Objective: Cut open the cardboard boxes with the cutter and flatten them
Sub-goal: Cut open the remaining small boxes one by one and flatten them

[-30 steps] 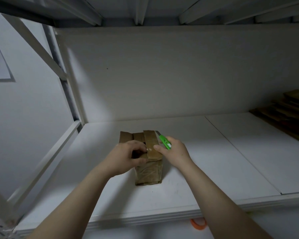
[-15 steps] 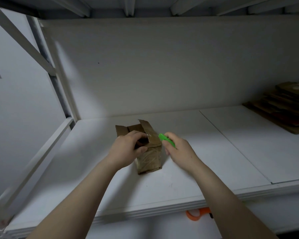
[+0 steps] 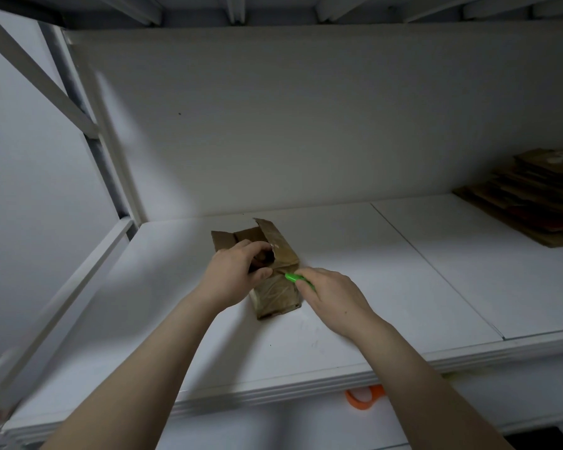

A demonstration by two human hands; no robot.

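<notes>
A small brown cardboard box (image 3: 275, 295) wrapped in clear tape stands on the white shelf (image 3: 355, 287). Its top flaps are open, one lifted at the back. My left hand (image 3: 238, 276) grips the box's upper left edge, fingers curled into the opening. My right hand (image 3: 332, 298) holds a green cutter (image 3: 294, 278), whose tip touches the box's near face just below the top edge. The blade itself is too small to make out.
A stack of flattened brown cardboard (image 3: 533, 196) lies at the back right of the shelf. An orange handle (image 3: 364, 397) shows below the shelf's front edge. A white wall stands behind, and a diagonal metal brace (image 3: 36, 79) crosses the left side.
My right hand has brought the cutter down from the box's top right to its near face. The box's top flaps have opened, and my left hand has slipped into the opening.
</notes>
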